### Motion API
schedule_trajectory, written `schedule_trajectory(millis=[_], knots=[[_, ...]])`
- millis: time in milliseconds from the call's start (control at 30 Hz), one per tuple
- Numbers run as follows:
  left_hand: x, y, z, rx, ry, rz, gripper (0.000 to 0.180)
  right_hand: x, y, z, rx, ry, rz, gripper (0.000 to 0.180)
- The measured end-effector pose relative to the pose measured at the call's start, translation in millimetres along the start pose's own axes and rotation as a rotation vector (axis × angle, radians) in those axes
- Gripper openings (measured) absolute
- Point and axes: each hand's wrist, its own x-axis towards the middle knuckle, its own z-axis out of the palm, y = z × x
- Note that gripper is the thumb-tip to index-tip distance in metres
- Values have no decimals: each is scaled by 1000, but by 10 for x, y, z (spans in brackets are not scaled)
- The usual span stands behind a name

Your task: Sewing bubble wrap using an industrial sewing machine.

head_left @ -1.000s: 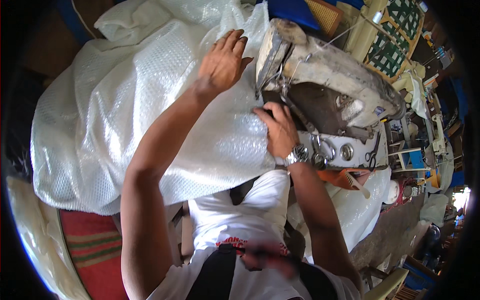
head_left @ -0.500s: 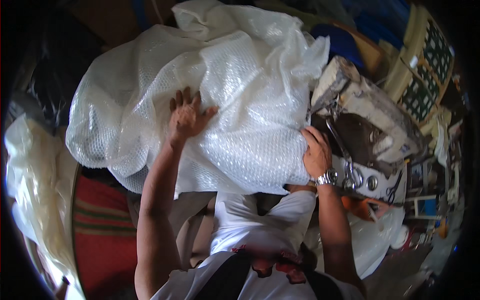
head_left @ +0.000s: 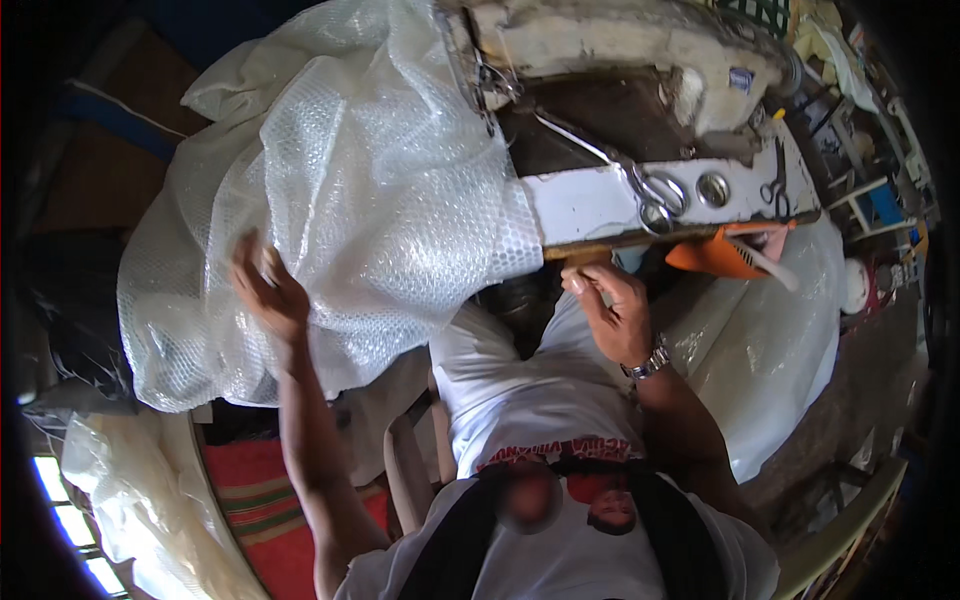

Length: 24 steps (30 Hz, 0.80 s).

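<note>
A large white sheet of bubble wrap (head_left: 400, 190) lies in folds across the left of the sewing table (head_left: 570, 205), one edge running up to the sewing machine (head_left: 620, 40). Over its lower left part is my left hand (head_left: 272, 292), fingers apart and slightly blurred, holding nothing. My right hand (head_left: 612, 312) is just below the table's front edge, clear of the wrap. Its fingers are curled together beside a tan wooden piece (head_left: 588, 256); anything inside them is hidden. Large metal scissors (head_left: 655, 200) lie on the table, right of the wrap.
A round metal piece (head_left: 713, 190) and small dark scissors (head_left: 775, 182) rest on the white tabletop. An orange holder (head_left: 715, 257) hangs at the front edge. Clear plastic sheeting (head_left: 770, 330) is at the right, more (head_left: 130, 490) at the lower left, near a red striped cloth (head_left: 255, 490).
The view has swung rightward, bringing more of the sewing machine and table into sight. My right hand has left the bubble wrap's edge. My left hand has moved toward the wrap's lower left.
</note>
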Motion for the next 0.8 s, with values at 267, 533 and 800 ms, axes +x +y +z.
schedule_trajectory(millis=[267,533,800], knots=[[-915,1591,458,-31,-580,224,99,-86,744,585,113,-236,177,56],[-907,1171,96,-251,-504,351,48,-217,707,687,460,-251,223,25],[-331,1311,81,-431,-337,-129,35,-130,544,743,515,-290,182,38]])
